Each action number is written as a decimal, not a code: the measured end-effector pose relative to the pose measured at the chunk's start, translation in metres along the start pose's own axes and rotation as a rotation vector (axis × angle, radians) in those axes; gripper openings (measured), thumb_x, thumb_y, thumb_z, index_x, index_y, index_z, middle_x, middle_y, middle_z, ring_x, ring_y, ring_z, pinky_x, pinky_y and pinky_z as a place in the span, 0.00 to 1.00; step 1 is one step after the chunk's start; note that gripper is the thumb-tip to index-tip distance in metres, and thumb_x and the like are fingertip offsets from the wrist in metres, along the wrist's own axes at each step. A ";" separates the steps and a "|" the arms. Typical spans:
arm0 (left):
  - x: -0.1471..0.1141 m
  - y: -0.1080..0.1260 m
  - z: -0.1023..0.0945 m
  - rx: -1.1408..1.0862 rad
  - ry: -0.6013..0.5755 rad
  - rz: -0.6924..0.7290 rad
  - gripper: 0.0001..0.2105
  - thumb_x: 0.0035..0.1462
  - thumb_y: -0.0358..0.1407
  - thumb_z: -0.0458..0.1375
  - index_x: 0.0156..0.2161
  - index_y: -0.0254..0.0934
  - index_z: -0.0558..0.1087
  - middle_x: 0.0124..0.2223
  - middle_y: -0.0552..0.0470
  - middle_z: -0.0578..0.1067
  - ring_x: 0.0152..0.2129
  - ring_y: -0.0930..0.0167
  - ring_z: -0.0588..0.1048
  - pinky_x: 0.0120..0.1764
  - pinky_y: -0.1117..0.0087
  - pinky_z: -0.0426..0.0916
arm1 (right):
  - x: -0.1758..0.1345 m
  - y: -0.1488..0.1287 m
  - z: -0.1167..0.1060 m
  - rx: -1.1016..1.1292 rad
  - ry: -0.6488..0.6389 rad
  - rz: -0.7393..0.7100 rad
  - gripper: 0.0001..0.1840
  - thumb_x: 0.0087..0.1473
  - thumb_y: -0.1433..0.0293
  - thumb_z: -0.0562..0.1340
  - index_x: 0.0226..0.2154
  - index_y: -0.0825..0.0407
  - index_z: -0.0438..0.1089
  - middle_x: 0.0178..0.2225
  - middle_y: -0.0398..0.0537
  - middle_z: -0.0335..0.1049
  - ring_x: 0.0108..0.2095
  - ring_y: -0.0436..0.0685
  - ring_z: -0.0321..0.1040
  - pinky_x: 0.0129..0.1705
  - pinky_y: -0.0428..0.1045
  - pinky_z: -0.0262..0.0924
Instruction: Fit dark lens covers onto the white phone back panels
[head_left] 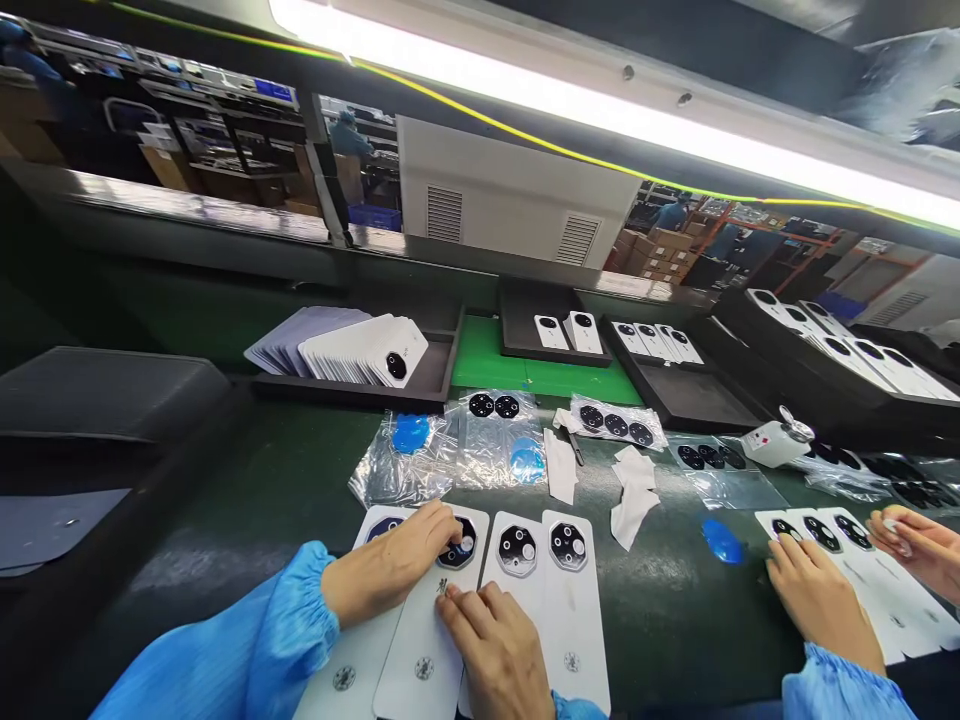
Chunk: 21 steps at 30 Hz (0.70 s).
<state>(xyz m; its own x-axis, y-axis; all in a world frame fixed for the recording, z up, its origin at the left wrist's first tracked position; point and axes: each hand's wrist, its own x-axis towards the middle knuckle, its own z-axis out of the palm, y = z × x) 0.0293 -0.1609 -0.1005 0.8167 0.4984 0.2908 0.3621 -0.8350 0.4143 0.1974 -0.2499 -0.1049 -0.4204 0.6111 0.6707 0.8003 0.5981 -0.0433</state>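
Note:
Several white phone back covers lie side by side on the bench before me, each with a black camera disc near its top. My left hand reaches over one cover. Its bent fingertips, close together, press at the black camera disc and partly hide it. My right hand lies lower on the same cover and its neighbour, fingers slightly apart, fingertips touching the white surface. Right of it, two more covers show camera discs uncovered by hands.
Plastic bags with black discs, blue round film and white cloths lie beyond. Black trays of covers stand at the back. At right, a co-worker's hands work on other covers near a white bottle.

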 end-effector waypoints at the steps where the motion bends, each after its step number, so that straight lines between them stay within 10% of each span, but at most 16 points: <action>1: 0.000 -0.001 0.001 0.006 -0.001 0.000 0.15 0.58 0.18 0.40 0.44 0.38 0.59 0.38 0.51 0.65 0.35 0.68 0.65 0.37 0.69 0.65 | -0.001 0.000 0.001 0.005 0.001 0.002 0.22 0.67 0.75 0.42 0.36 0.58 0.70 0.27 0.46 0.74 0.23 0.51 0.61 0.19 0.48 0.56; 21: 0.019 -0.034 -0.012 -0.085 0.035 -0.066 0.10 0.57 0.26 0.58 0.27 0.40 0.73 0.38 0.53 0.66 0.37 0.68 0.63 0.43 0.68 0.59 | -0.006 -0.001 0.002 0.034 -0.066 0.014 0.19 0.66 0.77 0.45 0.39 0.59 0.71 0.30 0.49 0.74 0.25 0.53 0.61 0.21 0.48 0.58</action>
<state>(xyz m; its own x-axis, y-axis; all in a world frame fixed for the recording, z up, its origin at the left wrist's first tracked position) 0.0272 -0.1203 -0.0987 0.7759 0.5604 0.2896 0.3735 -0.7781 0.5051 0.1983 -0.2532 -0.1110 -0.4371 0.6520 0.6196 0.7920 0.6055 -0.0783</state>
